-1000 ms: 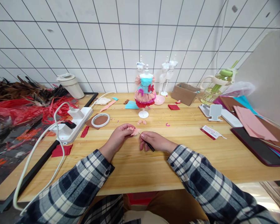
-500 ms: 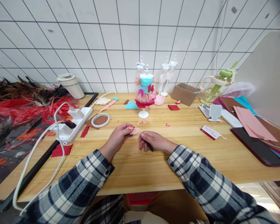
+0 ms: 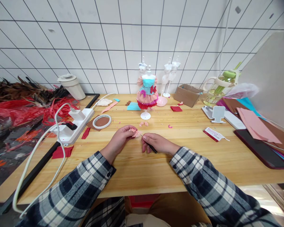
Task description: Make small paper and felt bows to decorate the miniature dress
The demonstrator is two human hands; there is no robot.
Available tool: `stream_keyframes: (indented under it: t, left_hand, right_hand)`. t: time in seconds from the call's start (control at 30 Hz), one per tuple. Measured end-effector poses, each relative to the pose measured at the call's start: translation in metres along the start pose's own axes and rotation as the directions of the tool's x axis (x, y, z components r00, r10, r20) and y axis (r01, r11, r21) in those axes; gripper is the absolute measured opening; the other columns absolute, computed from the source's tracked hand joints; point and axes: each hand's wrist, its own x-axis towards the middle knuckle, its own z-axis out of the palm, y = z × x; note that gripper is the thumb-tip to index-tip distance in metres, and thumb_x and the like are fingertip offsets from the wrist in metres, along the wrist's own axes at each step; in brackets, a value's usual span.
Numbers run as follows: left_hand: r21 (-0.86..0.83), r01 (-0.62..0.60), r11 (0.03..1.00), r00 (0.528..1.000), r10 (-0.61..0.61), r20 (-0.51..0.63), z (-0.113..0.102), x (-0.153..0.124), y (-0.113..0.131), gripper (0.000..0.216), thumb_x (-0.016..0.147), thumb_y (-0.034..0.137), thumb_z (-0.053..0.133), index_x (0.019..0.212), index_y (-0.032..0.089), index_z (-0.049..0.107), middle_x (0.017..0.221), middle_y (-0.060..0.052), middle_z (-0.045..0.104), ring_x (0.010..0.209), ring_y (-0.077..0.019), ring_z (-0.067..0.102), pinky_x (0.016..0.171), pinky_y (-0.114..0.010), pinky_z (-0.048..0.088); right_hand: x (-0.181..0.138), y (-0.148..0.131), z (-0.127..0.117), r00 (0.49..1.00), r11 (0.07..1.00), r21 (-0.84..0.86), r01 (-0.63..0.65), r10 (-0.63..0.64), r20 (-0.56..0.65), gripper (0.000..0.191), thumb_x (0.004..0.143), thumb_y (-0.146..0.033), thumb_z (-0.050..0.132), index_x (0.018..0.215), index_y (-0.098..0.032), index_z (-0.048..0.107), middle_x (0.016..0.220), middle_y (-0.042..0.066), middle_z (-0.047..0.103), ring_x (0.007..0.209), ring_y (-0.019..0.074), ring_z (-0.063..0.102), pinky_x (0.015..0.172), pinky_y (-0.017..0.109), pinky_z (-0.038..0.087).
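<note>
Between the thumb and fingers of my left hand [image 3: 120, 137], closed in a pinch, is a small ruffled piece of peach crepe paper [image 3: 135, 133]. My right hand [image 3: 157, 142] is closed around a slim black tweezers-like tool [image 3: 152, 148], its fine tip pointing at the paper's right edge. Whether the tip touches the paper is too small to tell. Loose peach paper bits [image 3: 144, 124] lie just beyond my hands. Behind them stands a small dress form [image 3: 148, 90] in a blue, peach and red ruffled paper dress.
White dress forms [image 3: 171, 74] stand by the tiled wall, near a pink bowl [image 3: 162, 101] and a cardboard box [image 3: 187, 95]. Left are a tape roll [image 3: 94, 123], power strip [image 3: 78, 126] and looping cable. Right lie a phone [image 3: 260, 148], peach sheets [image 3: 257, 124] and a bottle [image 3: 219, 90].
The back end of the black tool has swung slightly to the right, and the peach paper has shifted a little in my left fingers. Both hands stay in place.
</note>
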Motion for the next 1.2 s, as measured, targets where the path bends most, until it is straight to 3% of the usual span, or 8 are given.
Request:
stream_keyframes:
  t: [0.3,0.5,0.77,1.2]
  left_hand:
    - [-0.027,0.004,1.0,1.0,-0.004,-0.007,0.0005,0.0001,0.0006,0.021,0.061,0.021,0.076,0.079,0.015,0.066,0.069,0.001,0.063,0.064,-0.0115,0.054,0.064,-0.024,0.04]
    - [-0.052,-0.003,0.999,1.0,0.003,-0.011,-0.0027,0.0022,-0.0021,0.019,0.063,0.02,0.075,0.078,0.015,0.066,0.07,0.001,0.063,0.066,-0.0114,0.055,0.067,-0.024,0.042]
    - [-0.028,-0.001,1.0,1.0,0.002,0.017,-0.0019,0.0008,-0.0006,0.017,0.063,0.019,0.072,0.078,0.015,0.066,0.067,0.001,0.062,0.063,-0.0105,0.052,0.064,-0.023,0.039]
    - [-0.022,0.006,1.0,0.999,-0.005,0.037,-0.0017,0.0009,0.0002,0.015,0.062,0.018,0.071,0.076,0.014,0.066,0.064,0.001,0.061,0.061,-0.0107,0.051,0.062,-0.023,0.037]
  right_hand:
    - [-0.001,-0.0022,0.0006,1.0,1.0,-0.013,0.001,-0.001,0.009,0.04,0.091,-0.055,0.046,0.074,-0.019,0.045,0.063,0.001,0.064,0.051,0.0088,0.055,0.049,0.019,0.041]
    - [-0.002,-0.0014,0.0003,1.0,0.998,0.063,-0.018,0.018,-0.005,0.041,0.091,-0.058,0.044,0.085,-0.017,0.051,0.067,0.003,0.068,0.05,0.0098,0.055,0.049,0.02,0.041]
    - [-0.0003,0.0008,-0.0013,1.0,1.0,0.025,0.005,-0.005,0.003,0.05,0.087,-0.066,0.044,0.086,-0.016,0.053,0.07,0.004,0.068,0.051,0.0092,0.056,0.051,0.021,0.043]
    - [-0.0012,0.0005,-0.0005,0.998,0.998,-0.019,0.064,-0.064,-0.008,0.05,0.085,-0.067,0.045,0.08,-0.018,0.049,0.063,-0.002,0.056,0.052,0.0092,0.052,0.051,0.022,0.043]
